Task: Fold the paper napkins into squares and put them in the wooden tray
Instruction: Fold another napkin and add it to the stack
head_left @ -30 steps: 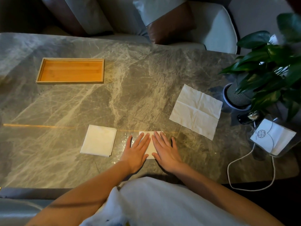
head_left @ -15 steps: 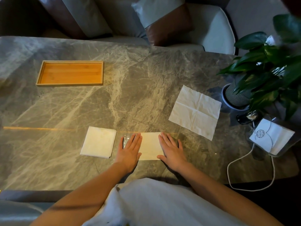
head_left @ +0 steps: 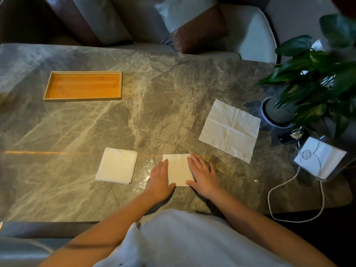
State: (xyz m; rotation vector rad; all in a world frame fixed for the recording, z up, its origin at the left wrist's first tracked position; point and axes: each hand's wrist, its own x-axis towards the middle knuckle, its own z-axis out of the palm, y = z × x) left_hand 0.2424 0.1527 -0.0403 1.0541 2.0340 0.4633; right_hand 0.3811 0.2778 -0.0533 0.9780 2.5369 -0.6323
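Observation:
A small folded white napkin (head_left: pixel 178 168) lies flat on the marble table near its front edge. My left hand (head_left: pixel 159 178) rests flat along the napkin's left side and my right hand (head_left: pixel 202 175) along its right side, fingers stretched out, gripping nothing. A second folded square napkin (head_left: pixel 117 165) lies to the left of my hands. An unfolded napkin (head_left: pixel 230 130) with crease lines lies to the right, further back. The wooden tray (head_left: pixel 82 99) sits at the far left of the table with nothing in it.
A potted plant (head_left: pixel 312 89) stands at the table's right edge. In front of it is a clear holder with white paper (head_left: pixel 319 158) and a white cord (head_left: pixel 279 189) that loops off the table. Sofa cushions (head_left: pixel 192 22) lie beyond the far edge.
My hands slid apart from the middle of the napkin to its left and right sides, then the left hand came back in against the napkin's left edge.

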